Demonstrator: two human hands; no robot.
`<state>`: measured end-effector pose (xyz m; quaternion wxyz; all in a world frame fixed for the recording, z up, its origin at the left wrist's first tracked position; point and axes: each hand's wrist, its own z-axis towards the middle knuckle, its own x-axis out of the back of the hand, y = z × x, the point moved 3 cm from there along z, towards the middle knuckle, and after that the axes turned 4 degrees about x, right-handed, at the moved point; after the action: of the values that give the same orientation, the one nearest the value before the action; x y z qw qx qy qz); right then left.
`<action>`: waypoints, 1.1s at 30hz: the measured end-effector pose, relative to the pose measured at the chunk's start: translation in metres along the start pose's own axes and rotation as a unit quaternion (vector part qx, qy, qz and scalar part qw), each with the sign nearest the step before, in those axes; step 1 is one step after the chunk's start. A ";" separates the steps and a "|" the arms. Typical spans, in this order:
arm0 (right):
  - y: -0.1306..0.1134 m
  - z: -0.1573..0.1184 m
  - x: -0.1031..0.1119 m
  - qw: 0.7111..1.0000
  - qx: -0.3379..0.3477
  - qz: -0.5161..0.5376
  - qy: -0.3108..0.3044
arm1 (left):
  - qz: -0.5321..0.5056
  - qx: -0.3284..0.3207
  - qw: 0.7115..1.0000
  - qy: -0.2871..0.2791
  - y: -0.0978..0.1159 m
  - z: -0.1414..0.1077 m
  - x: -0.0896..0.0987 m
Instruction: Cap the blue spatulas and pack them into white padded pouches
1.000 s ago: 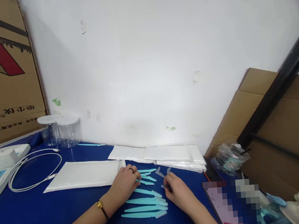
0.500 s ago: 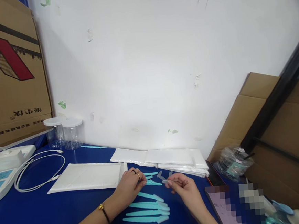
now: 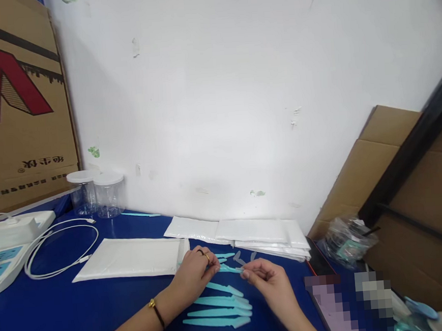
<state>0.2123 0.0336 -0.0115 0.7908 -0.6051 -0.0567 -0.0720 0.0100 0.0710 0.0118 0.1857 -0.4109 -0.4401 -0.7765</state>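
My left hand (image 3: 198, 270) is closed on the handle of a turquoise eyebrow razor (image 3: 230, 269), its blade end pointing right. With thumb and forefinger, my right hand (image 3: 267, 280) pinches a small clear blade cap at that blade end; the fingers hide most of the cap. Several more turquoise razors (image 3: 221, 312) lie in a row on the blue table, nearer to me, with pale covers over their blade ends. Behind my left hand other razors (image 3: 225, 256) show in part. Loose clear caps (image 3: 238, 258) rest just beyond my right hand.
A white padded envelope (image 3: 136, 256) lies left of my hands, and more envelopes (image 3: 257, 231) are stacked by the wall. Clear jars (image 3: 109, 197), a white cable (image 3: 59, 229) and a power strip (image 3: 37, 220) stand left. At right are a phone (image 3: 322, 259) and cardboard (image 3: 380, 143).
My right hand has brought the clear cap left and onto the blade end of the held razor; before, a gap was between them. The view has shifted slightly.
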 end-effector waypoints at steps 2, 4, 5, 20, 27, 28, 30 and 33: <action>0.003 -0.002 -0.006 1.000 0.000 -0.017 -0.006 | -0.004 -0.007 1.000 -0.006 0.005 -0.001 0.000; 0.004 -0.004 -0.008 0.999 0.003 -0.037 -0.017 | -0.004 -0.007 1.000 -0.014 0.009 -0.003 -0.001; 0.003 -0.005 -0.006 0.998 0.005 -0.047 -0.029 | -0.005 -0.005 1.000 -0.023 0.011 -0.005 -0.002; 0.007 0.015 0.006 0.878 0.156 -0.444 -0.088 | 0.147 0.042 0.988 -0.019 -0.023 -0.001 -0.003; 0.017 0.013 0.006 0.826 0.151 -0.540 -0.051 | 0.179 0.038 0.983 -0.020 -0.028 0.003 -0.009; 0.017 0.013 0.007 0.829 0.150 -0.537 -0.047 | 0.181 0.039 0.982 -0.021 -0.029 0.004 -0.009; 0.016 0.012 0.008 0.842 0.148 -0.518 -0.041 | 0.189 0.041 0.981 -0.019 -0.029 0.005 -0.009; 0.010 0.010 0.008 0.874 0.141 -0.463 -0.037 | 0.217 0.033 0.976 -0.005 -0.028 0.006 -0.005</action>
<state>0.2224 0.0455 -0.0169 0.7413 -0.3936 -0.3696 -0.3986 -0.0025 0.0909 -0.0055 0.3607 -0.4942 -0.3672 -0.7006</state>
